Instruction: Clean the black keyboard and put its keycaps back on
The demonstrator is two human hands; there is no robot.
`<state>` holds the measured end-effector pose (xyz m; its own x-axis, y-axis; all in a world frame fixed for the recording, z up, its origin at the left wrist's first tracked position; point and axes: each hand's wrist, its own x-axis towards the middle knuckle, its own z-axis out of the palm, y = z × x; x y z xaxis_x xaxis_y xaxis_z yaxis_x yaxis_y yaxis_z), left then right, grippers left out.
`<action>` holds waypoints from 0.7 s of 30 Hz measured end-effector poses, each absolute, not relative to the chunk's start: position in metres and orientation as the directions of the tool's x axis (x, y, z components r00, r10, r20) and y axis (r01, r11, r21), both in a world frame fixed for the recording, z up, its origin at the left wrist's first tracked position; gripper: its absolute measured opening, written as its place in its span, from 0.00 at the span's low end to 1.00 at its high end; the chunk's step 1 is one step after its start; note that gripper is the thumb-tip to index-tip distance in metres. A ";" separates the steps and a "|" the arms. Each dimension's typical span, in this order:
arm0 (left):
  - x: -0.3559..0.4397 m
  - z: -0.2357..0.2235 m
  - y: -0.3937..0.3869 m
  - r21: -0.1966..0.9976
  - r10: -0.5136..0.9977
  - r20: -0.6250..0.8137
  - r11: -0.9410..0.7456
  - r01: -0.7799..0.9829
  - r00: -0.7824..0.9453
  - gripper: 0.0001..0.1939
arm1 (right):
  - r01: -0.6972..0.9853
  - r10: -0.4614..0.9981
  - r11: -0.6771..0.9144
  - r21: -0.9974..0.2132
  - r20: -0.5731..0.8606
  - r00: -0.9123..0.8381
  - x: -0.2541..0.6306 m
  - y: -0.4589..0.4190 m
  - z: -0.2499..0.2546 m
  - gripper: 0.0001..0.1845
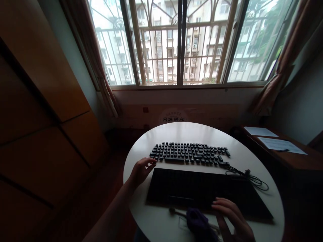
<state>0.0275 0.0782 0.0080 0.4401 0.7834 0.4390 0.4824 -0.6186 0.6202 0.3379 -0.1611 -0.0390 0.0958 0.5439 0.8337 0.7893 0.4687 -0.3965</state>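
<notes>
A set of black keycaps [189, 153] lies in keyboard layout across the middle of a round white table [141, 201]. In front of it sits a flat black keyboard base [196, 190]. My left hand [141, 171] reaches to the lower left corner of the keycaps, thumb and fingertips pinched together there; what they pinch is too small to make out. My right hand [233, 215] rests on the front edge of the black base, fingers stretched out and holding nothing. A purple object [198, 222] and a thin tool with a round tip [174, 211] lie just left of it.
A black cable [248, 178] coils on the table to the right of the base. Wooden cabinets [45, 127] stand at the left. A side desk with papers [280, 144] is at the right. A barred window [181, 40] and curtains fill the back wall.
</notes>
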 end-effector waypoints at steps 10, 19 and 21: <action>0.026 0.006 0.069 0.700 0.817 0.297 -0.538 0.470 0.494 0.07 | 0.797 0.571 0.462 -0.388 0.818 0.068 0.337 -0.161 -0.037 0.07; 0.023 0.000 0.074 0.727 0.780 0.310 -0.563 0.394 0.543 0.08 | 0.801 0.586 0.474 -0.367 0.810 0.024 0.340 -0.162 -0.042 0.08; 0.024 0.001 0.075 0.748 0.792 0.290 -0.538 0.390 0.537 0.08 | 0.799 0.589 0.473 -0.371 0.808 0.026 0.339 -0.162 -0.041 0.08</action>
